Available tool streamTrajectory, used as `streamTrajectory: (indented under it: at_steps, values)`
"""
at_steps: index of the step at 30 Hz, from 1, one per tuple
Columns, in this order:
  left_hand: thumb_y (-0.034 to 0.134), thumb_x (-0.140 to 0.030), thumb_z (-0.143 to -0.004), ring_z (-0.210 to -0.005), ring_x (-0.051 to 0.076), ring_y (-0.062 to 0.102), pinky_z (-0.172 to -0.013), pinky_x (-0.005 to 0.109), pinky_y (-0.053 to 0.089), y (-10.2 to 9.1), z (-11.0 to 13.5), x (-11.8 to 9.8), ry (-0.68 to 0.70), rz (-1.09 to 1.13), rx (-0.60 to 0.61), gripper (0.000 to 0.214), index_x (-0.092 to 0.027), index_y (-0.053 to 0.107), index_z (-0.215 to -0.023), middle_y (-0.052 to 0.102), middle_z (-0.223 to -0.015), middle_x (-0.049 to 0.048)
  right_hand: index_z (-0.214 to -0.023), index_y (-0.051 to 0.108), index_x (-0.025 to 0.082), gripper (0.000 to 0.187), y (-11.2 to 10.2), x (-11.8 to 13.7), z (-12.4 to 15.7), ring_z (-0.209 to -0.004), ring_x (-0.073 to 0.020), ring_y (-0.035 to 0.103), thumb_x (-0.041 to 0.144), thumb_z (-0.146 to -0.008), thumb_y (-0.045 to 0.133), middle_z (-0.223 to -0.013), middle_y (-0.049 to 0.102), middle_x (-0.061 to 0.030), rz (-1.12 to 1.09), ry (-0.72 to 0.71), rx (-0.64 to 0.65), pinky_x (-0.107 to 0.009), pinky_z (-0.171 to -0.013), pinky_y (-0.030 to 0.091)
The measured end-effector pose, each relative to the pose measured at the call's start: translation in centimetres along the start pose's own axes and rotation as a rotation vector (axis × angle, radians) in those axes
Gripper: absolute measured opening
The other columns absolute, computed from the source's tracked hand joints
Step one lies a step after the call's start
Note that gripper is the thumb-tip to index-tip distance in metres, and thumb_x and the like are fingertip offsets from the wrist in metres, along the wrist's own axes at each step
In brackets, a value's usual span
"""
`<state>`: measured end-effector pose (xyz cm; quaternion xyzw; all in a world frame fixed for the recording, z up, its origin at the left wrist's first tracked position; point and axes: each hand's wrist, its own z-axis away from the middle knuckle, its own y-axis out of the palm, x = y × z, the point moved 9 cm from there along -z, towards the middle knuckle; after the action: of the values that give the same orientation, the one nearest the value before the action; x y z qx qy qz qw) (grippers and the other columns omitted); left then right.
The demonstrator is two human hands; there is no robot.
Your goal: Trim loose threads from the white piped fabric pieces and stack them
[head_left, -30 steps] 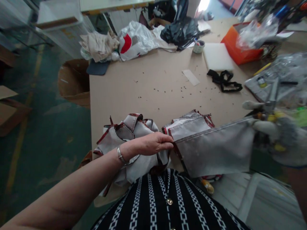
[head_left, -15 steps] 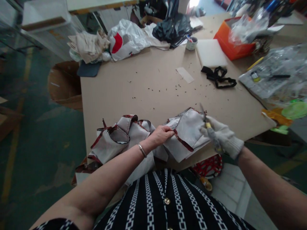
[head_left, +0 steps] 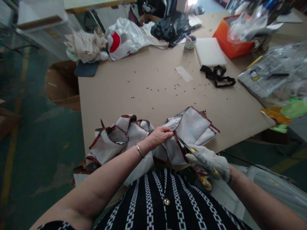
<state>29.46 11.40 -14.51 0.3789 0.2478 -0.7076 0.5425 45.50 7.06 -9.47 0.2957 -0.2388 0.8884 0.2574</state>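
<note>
Left hand (head_left: 161,135), bare, with a metal bracelet (head_left: 139,151) at the wrist: forearm reached in from the near left, palm turned down, thumb and fingertips pinched on the red-brown binding (head_left: 180,150) of a pale grey fabric piece (head_left: 174,153). Right hand (head_left: 218,158), in a white knit glove: held lower and to the right, apart from the left, fingers wrapped round the padded grey-and-yellow handle of scissors (head_left: 203,160), blades pointed far-left along the binding. Fabric piece: located at the near edge of the table (head_left: 115,86), between a crumpled heap of bound pieces (head_left: 136,137) on the left and a folded stack (head_left: 193,124) on the right. Compared with half a second ago, the gloved hand has been brought nearer and leftward from the stack; the left pinch is little changed. Markings: white plastic bag (head_left: 130,38), far left, red patch and small dark mark, illegible; yellow-labelled item (head_left: 254,75), far right, lettering too small to be read.
</note>
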Motion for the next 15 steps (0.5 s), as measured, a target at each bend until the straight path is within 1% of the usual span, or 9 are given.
streamTrajectory:
  at_steps: [3, 5, 8, 10, 12, 15]
  values:
    - [0.060, -0.037, -0.065, -0.054, 0.007, 0.037, -0.053, 0.022, 0.026, 0.1, 0.1, 0.0, 0.008, 0.013, 0.006, 0.027, -0.011, 0.062, -0.071, 0.051, -0.059, -0.0024, -0.099, 0.062, 0.021, 0.034, 0.5, -0.3, -0.2, -0.083, -0.0229, 0.061, 0.047, -0.079, 0.056, -0.087, 0.066, -0.0056, 0.064, 0.049, 0.049, -0.031, -0.069, 0.051]
    - [0.060, -0.038, -0.065, -0.054, 0.008, 0.038, -0.054, 0.022, 0.026, 0.1, 0.2, 0.0, 0.012, 0.013, 0.012, 0.028, -0.011, 0.062, -0.071, 0.052, -0.060, -0.0018, -0.098, 0.060, 0.021, 0.033, 0.7, -0.2, -0.6, -0.080, -0.0213, 0.060, 0.048, -0.081, 0.055, -0.087, 0.065, -0.0049, 0.066, 0.007, 0.063, -0.031, -0.069, 0.050]
    - [0.060, -0.038, -0.066, -0.054, 0.008, 0.035, -0.053, 0.023, 0.024, 0.2, 0.2, -0.1, 0.021, 0.002, 0.008, 0.028, -0.011, 0.063, -0.072, 0.049, -0.058, -0.0025, -0.092, 0.058, 0.021, 0.030, 1.2, 0.0, -1.1, -0.073, -0.0172, 0.057, 0.049, -0.083, 0.054, -0.087, 0.063, -0.0025, 0.016, -0.077, 0.071, -0.029, -0.067, 0.049]
    - [0.059, -0.037, -0.066, -0.054, 0.007, 0.032, -0.053, 0.023, 0.022, 0.2, 0.3, -0.2, 0.033, -0.007, 0.001, 0.028, -0.010, 0.064, -0.072, 0.046, -0.057, -0.0034, -0.089, 0.057, 0.021, 0.027, 1.4, 0.2, -1.5, -0.072, -0.0160, 0.056, 0.047, -0.085, 0.054, -0.086, 0.063, -0.0017, 0.013, -0.114, 0.044, -0.030, -0.069, 0.048]
    - [0.059, -0.036, -0.066, -0.054, 0.007, 0.031, -0.053, 0.023, 0.022, 0.2, 0.3, -0.4, 0.047, -0.011, 0.004, 0.027, -0.010, 0.065, -0.072, 0.046, -0.057, -0.0035, -0.088, 0.055, 0.021, 0.025, 1.4, 0.6, -1.8, -0.072, -0.0160, 0.055, 0.046, -0.086, 0.054, -0.083, 0.062, -0.0015, 0.059, -0.147, -0.007, -0.030, -0.071, 0.046]
    - [0.059, -0.034, -0.067, -0.054, 0.007, 0.033, -0.053, 0.023, 0.024, 0.4, 0.3, -0.5, 0.062, -0.001, 0.009, 0.025, -0.010, 0.065, -0.071, 0.047, -0.057, -0.0030, -0.083, 0.052, 0.021, 0.026, 1.5, 1.0, -2.1, -0.068, -0.0149, 0.051, 0.047, -0.088, 0.051, -0.076, 0.058, -0.0004, 0.092, -0.172, -0.052, -0.030, -0.068, 0.043]
